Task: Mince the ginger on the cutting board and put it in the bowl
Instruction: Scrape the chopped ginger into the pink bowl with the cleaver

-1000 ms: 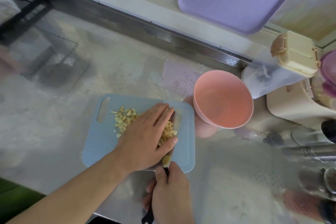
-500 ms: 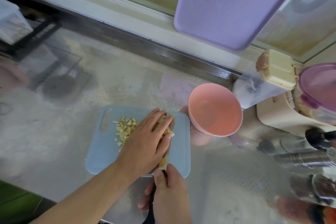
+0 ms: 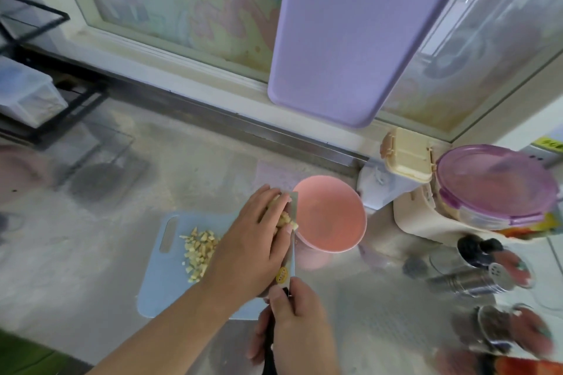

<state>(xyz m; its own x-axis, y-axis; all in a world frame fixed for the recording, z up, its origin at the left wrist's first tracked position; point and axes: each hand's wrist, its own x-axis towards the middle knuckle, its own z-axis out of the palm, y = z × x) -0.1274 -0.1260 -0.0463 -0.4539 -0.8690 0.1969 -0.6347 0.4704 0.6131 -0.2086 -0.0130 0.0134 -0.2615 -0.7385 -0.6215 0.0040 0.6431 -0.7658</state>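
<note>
Pale yellow ginger (image 3: 199, 254) bits lie in a loose pile on the blue board (image 3: 158, 292), just left of the left hand's (image 3: 253, 250) fingers. More ginger is pressed between those fingers and the flat of the knife (image 3: 293, 231) blade, right at the fingertips. The left hand lies flat, fingers straight and together, holding that clump against the blade without curling round it. The blade stands on edge along the board's right side, its tip beside the rim of the pink bowl (image 3: 350, 240), which sits just right of the left fingertips. The right hand (image 3: 292, 326) has its fingers wrapped round the dark handle, thumb laid along the top near a yellow sticker on the blade. Beyond the fingertips, a purple board (image 3: 344, 39) leans at the window. Farther right of the bowl stand a purple-lidded tub (image 3: 496, 183) and 2 shakers (image 3: 475, 280).
</note>
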